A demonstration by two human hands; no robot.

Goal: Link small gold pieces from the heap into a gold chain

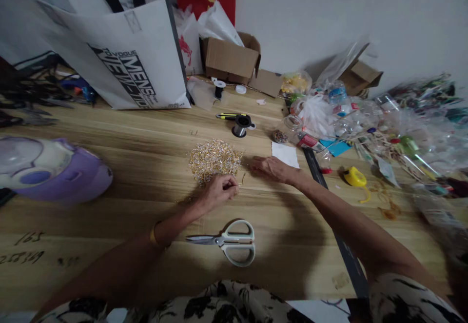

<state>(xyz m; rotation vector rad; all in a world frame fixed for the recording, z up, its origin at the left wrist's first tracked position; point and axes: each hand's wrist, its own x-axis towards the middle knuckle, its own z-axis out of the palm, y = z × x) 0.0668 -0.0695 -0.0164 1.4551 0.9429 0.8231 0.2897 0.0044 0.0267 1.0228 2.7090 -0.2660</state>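
Note:
A heap of small gold and silver beads or findings (215,160) lies on the wooden table (109,147). My left hand (219,192) rests just below the heap with fingers curled in a pinch on a tiny gold piece too small to name. My right hand (269,168) lies low on the table to the right of the heap, fingers stretched toward it, next to a white paper square (285,154). A pair of pale-handled scissors (226,242) lies shut near the front edge, below both hands.
A spool of wire (240,126), a pen (230,115) and a black ruler (314,167) lie behind and right. A purple and white appliance (51,169) sits left. Bags, a cardboard box (230,59) and plastic clutter (383,123) crowd the back and right.

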